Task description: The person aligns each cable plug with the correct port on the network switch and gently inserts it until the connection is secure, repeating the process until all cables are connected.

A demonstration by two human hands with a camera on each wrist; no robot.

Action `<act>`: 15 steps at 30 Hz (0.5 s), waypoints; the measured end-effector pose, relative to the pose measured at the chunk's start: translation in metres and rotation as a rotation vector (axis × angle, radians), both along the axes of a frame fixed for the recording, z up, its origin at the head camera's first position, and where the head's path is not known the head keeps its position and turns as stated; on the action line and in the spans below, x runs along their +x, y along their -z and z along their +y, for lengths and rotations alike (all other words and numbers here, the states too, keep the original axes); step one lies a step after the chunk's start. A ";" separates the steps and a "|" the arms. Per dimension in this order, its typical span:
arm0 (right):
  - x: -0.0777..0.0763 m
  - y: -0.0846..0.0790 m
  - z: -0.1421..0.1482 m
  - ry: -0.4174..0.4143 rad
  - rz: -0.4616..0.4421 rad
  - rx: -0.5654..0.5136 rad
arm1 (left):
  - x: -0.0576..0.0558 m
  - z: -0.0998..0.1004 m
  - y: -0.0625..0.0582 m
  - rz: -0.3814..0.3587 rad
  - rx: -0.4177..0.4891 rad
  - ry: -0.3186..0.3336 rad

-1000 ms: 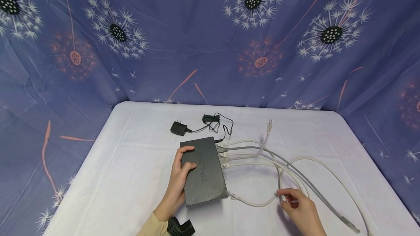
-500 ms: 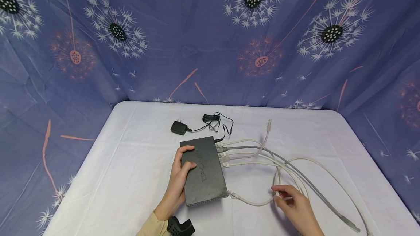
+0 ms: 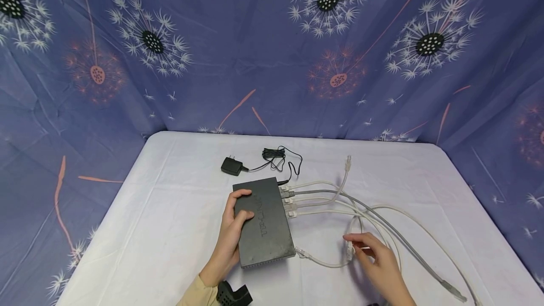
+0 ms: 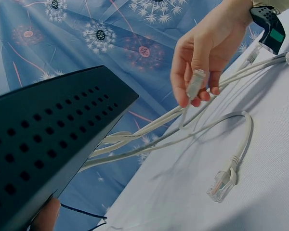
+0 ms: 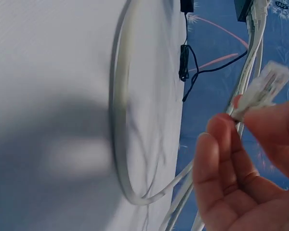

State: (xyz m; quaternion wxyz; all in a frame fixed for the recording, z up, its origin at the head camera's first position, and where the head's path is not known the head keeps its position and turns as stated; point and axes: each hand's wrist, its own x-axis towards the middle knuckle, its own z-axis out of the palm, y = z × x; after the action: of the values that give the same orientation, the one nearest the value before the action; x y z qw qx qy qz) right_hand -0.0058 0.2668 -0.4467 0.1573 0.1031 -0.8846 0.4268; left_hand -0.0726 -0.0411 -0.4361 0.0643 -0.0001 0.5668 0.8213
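My left hand (image 3: 231, 233) grips the near-left side of a black network switch (image 3: 269, 233), fingers and thumb on its top. The left wrist view shows the switch's vented side (image 4: 53, 134) raised at a tilt, with one fingertip under its edge. Several network cables (image 3: 318, 202) run out of its right side. To the right, my right hand (image 3: 380, 259) pinches the clear plug (image 5: 267, 86) of a whitish network cable between thumb and fingers. That plug points up, apart from the switch. Another loose cable plug (image 4: 221, 186) lies on the table by the switch's near-right corner.
Behind the switch are a black power adapter (image 3: 232, 166) and its bundled cord (image 3: 273, 154). A grey cable (image 3: 408, 242) stretches toward the right front. One cable end (image 3: 348, 162) sticks up behind the others. A patterned blue cloth (image 3: 255, 51) hangs beyond the white table (image 3: 182, 202).
My right hand has moved left and slightly away from me, toward the switch, carrying the cable plug. The left hand and the switch have hardly moved.
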 end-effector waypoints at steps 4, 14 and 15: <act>-0.003 -0.003 -0.003 -0.050 0.046 -0.044 | 0.000 0.000 0.000 0.000 0.010 0.004; -0.010 -0.009 -0.009 -0.212 0.117 -0.060 | 0.001 0.000 -0.001 0.009 -0.022 -0.010; -0.011 -0.010 -0.010 -0.213 0.124 -0.053 | 0.001 0.000 -0.001 0.010 -0.023 -0.009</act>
State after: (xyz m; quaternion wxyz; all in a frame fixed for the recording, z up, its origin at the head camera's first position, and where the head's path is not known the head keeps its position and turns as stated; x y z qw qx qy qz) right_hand -0.0167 0.2567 -0.4371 0.1681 0.2184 -0.8455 0.4573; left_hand -0.0720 -0.0408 -0.4349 0.0576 0.0008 0.5764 0.8151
